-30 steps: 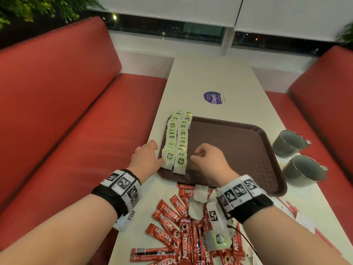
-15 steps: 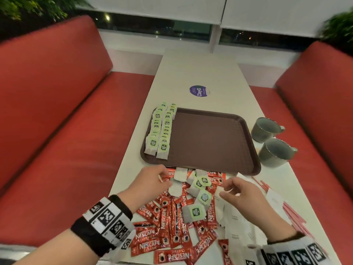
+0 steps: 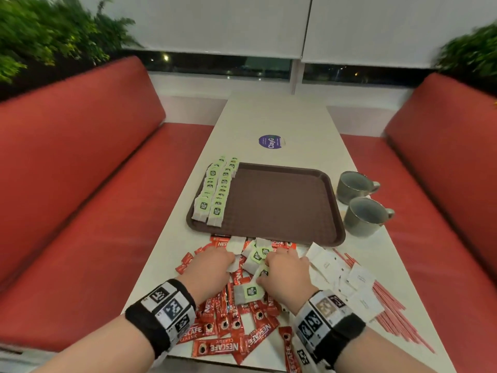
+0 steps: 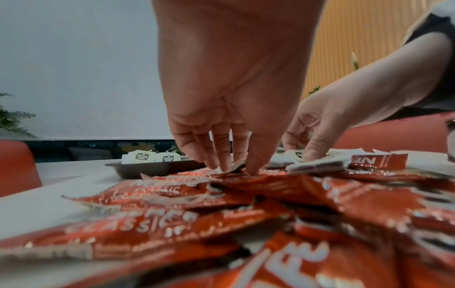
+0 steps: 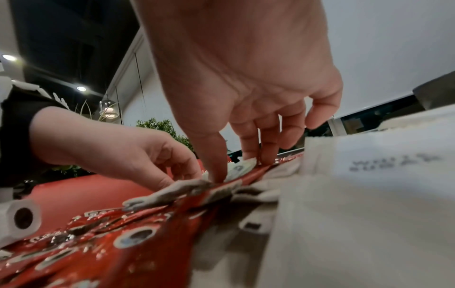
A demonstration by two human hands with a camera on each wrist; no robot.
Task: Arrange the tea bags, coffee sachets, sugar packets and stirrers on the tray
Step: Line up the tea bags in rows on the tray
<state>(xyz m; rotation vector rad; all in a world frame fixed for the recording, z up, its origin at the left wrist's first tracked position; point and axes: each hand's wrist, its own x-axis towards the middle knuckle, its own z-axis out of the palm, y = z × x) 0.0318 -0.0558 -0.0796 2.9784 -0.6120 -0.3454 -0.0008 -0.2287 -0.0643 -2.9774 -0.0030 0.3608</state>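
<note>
Both hands dropped onto pile | left hand [image 3: 208, 267] grip pinching tea bag [image 3: 233, 265] | right hand [image 3: 287, 273] likewise

Tea bags [image 3: 213, 189] — tray's [image 3: 282, 208] left edge

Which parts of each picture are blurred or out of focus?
Head view: edges smear, plants and benches, while the tray stays fairly sharp. Left wrist view: nearest coffee sachets blur; fingertips are clearer. Right wrist view: the sugar packet close up is soft, its print unreadable.
</note>
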